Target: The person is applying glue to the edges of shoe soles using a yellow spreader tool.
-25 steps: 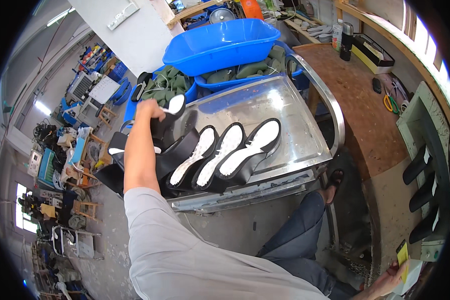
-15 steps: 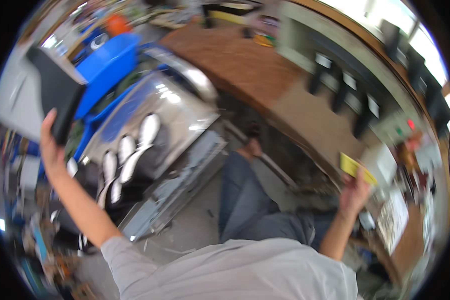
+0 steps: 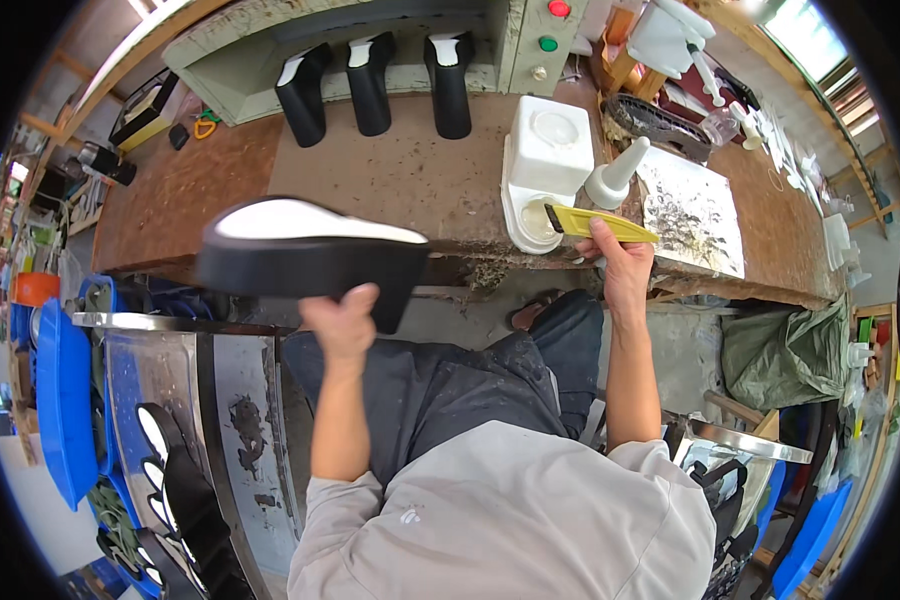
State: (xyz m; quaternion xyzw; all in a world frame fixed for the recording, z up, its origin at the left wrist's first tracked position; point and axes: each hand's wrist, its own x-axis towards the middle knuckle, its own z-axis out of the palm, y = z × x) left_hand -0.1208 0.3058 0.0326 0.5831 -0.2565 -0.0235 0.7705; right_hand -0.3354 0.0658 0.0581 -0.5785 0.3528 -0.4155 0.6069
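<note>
My left hand [image 3: 340, 325] grips a black wedge shoe sole [image 3: 310, 268] with a white upper face, held up near the bench's front edge and blurred by motion. In my right hand [image 3: 615, 255] is a flat yellow tool [image 3: 607, 224] with a dark tip; its exact kind is unclear. The dark tip hovers over or touches the round dish of a white plastic dispenser [image 3: 552, 150]; I cannot tell which. A white bottle with a cone nozzle [image 3: 618, 174] stands just behind the tool.
Three black wedge soles [image 3: 369, 90] stand in front of a grey-green machine housing [image 3: 220, 65] on the brown bench [image 3: 390, 180]. A stained white sheet [image 3: 692, 210] lies right. More soles [image 3: 185, 490] rest on a metal-topped cart [image 3: 150, 370] at lower left, beside a blue bin [image 3: 62, 405].
My view has swung right to face the bench. The left hand has carried the sole from above the cart to the bench front. The yellow tool is now at the white dispenser.
</note>
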